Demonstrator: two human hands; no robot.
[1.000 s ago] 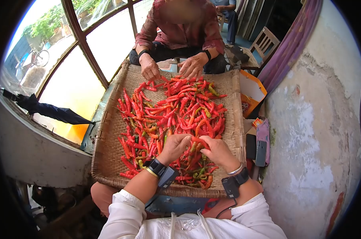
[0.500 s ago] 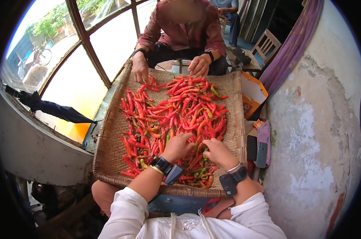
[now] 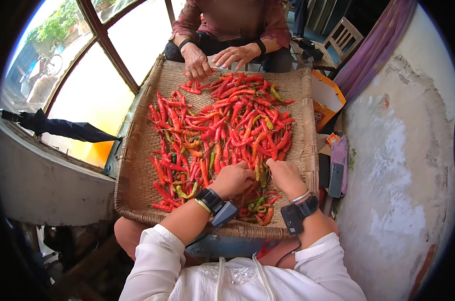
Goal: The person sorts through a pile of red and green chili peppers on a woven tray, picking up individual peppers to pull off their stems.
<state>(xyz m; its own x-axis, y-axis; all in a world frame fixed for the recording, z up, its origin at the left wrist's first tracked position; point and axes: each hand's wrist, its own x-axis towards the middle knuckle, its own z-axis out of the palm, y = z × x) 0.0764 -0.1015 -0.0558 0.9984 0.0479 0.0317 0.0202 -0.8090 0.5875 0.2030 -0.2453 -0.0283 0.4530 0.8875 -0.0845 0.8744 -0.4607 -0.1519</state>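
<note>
A woven basket tray (image 3: pixel 132 150) holds a large heap of red chili peppers (image 3: pixel 227 120), with some green and yellowish ones mixed in. My left hand (image 3: pixel 233 179) is closed over the lower middle of the heap, its fingertips among peppers; what it grips is hidden. Just to its right, my right hand (image 3: pixel 285 176) is pinched at the edge of a greenish pepper (image 3: pixel 261 173), but I cannot make out what lies between its fingers. A small gap separates the two hands.
Across the tray sits a person (image 3: pixel 232 30) in a dark red shirt, both hands at its far edge. A folded umbrella (image 3: pixel 72 129) lies by the window at left. At right are an orange box (image 3: pixel 328 100), a phone (image 3: pixel 336 179) and a wooden chair (image 3: pixel 340 42).
My left hand has closed and moved slightly right; my right hand's fingers have drawn together. The other person's hands have come closer together. The view has shifted slightly.
</note>
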